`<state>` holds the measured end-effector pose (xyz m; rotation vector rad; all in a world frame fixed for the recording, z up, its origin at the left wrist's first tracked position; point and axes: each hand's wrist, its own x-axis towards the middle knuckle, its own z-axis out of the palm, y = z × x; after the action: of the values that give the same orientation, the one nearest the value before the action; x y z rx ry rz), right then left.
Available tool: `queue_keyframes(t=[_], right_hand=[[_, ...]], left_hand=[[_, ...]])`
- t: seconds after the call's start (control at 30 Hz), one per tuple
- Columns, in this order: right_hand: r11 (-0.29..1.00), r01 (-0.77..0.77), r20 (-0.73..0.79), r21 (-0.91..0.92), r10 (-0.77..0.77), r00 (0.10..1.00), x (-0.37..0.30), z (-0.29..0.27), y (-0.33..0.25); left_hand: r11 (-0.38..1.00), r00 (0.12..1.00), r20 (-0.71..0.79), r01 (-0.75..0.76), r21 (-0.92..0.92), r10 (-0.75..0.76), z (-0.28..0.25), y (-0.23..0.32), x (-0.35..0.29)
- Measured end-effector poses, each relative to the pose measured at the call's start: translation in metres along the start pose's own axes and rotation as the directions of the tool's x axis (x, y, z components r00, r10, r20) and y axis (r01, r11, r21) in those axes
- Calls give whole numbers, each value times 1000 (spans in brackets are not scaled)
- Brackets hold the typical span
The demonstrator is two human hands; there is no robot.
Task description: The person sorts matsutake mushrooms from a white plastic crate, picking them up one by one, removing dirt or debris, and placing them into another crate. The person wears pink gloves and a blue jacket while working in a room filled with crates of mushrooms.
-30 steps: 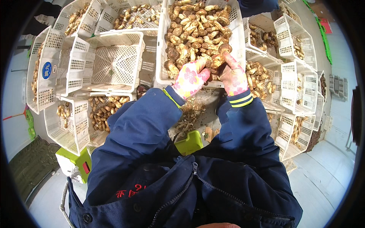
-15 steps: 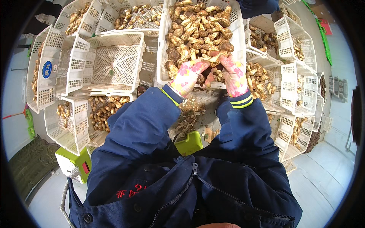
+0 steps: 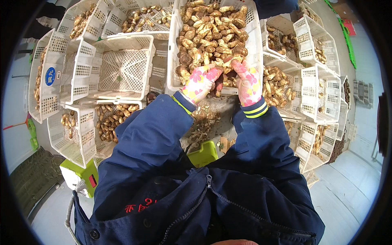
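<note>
Heaped mushrooms [image 3: 212, 34] with brown caps and pale, soil-stained stems fill a white perforated crate [image 3: 174, 49] in front of me. At its near edge both my hands, in pink floral gloves, meet around one mushroom [image 3: 226, 65]. The fingers of my left hand [image 3: 199, 83] are curled at the mushroom's left side. My right hand [image 3: 248, 83] pinches its right end, thumb and fingers drawn together. Part of the mushroom is hidden by the gloves, and the fingertips beneath are shaded.
More white crates surround me; a left one [image 3: 122, 65] shows its bare mesh bottom, and a right one [image 3: 277, 87] holds mushrooms. Trimmings [image 3: 204, 122] lie below my hands, near a lime-green plastic piece [image 3: 203, 154]. Another person's dark sleeve [image 3: 277, 7] is beyond the crate.
My right hand has shifted slightly left and its fingers have turned more upright. The left hand's fingers have curled in a little more. The mushroom stays between my hands.
</note>
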<state>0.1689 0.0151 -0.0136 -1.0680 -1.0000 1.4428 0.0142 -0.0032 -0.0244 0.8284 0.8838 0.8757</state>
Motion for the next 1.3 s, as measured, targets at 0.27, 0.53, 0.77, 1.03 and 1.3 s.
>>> queue_keyframes(t=[0.27, 0.53, 0.77, 1.03, 1.3], right_hand=[[994, -74, 0, 79, 74, 997, 1, 0, 1], [786, -326, 74, 525, 340, 938, 7, -14, -1], [625, -433, 323, 649, 288, 901, 16, -36, 2], [849, -241, 265, 470, 125, 956, 13, -41, -10], [851, -275, 282, 448, 158, 946, 10, -45, -14]], left_hand=[[999, 998, -31, -45, 6, 46, 5, -3, -1], [966, 980, 164, -148, 213, 114, 3, 5, 0], [969, 924, 368, 15, 246, -108, 9, 9, -5], [758, 915, 279, -398, 517, 290, 12, -17, -5], [964, 960, 231, 98, 247, -157, 9, 6, -4]])
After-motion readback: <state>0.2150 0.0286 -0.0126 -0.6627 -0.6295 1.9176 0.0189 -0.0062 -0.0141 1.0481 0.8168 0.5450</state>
